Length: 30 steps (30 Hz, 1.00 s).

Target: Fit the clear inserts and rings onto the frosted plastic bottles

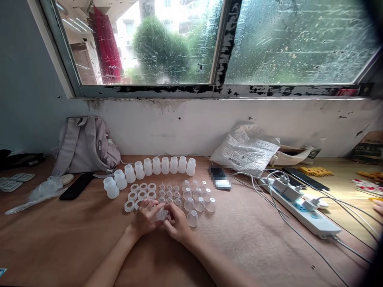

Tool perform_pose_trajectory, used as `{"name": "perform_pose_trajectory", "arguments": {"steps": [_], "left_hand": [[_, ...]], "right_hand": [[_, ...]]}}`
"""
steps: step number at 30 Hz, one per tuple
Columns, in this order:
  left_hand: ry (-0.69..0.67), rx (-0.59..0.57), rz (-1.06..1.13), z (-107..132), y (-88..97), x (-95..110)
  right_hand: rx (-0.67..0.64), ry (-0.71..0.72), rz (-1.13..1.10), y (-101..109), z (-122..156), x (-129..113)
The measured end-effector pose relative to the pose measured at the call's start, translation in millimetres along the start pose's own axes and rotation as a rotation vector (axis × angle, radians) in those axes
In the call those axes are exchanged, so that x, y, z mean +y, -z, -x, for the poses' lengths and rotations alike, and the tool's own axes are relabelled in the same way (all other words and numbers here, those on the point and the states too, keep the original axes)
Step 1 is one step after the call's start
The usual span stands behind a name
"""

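Rings [142, 198], domes [199, 205] and bottles [156, 166] block your way ahead, while tabletop [245, 235] lies open toward the power strip [317, 224]

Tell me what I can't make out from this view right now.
- Translucent piece between the left hand and right hand: head view, mostly covered by the hands.
- Front ring by the left hand: head view, partly covered by that hand.
- Dark and white item beyond the clear domes: head view, blurred into blocks.
- Co-worker's hand: head view, cut off by the right edge.
- Print on the silver pouch: head view, too small to read.
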<state>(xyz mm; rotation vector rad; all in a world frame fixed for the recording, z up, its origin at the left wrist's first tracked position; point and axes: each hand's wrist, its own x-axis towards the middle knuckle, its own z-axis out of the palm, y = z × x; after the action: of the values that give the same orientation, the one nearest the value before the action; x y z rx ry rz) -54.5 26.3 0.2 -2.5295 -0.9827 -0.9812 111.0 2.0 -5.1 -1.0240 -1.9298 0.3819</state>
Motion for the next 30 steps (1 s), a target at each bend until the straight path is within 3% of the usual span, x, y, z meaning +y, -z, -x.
{"name": "perform_pose_trajectory", "arguments": {"steps": [6, 14, 21, 30], "left_hand": [[0.185, -0.186, -0.073, 37.3, 25.9, -4.3], [0.504, -0.308, -0.168, 73.3, 55.1, -23.5], [0.602, -0.252, -0.255, 80.4, 51.5, -27.6], [0.546, -0.111, -0.384, 84.6, 45.8, -27.9]], "right_hand": [[-0.221, 0.099, -0.001, 3.6, 5.0, -17.6], [-0.079, -0.091, 0.330, -15.4, 0.4, 8.3], [-0.055, -0.079, 0.356, -18.8, -3.8, 13.6], [-0.033, -0.056, 0.367, -21.1, -7.1, 17.9]]}}
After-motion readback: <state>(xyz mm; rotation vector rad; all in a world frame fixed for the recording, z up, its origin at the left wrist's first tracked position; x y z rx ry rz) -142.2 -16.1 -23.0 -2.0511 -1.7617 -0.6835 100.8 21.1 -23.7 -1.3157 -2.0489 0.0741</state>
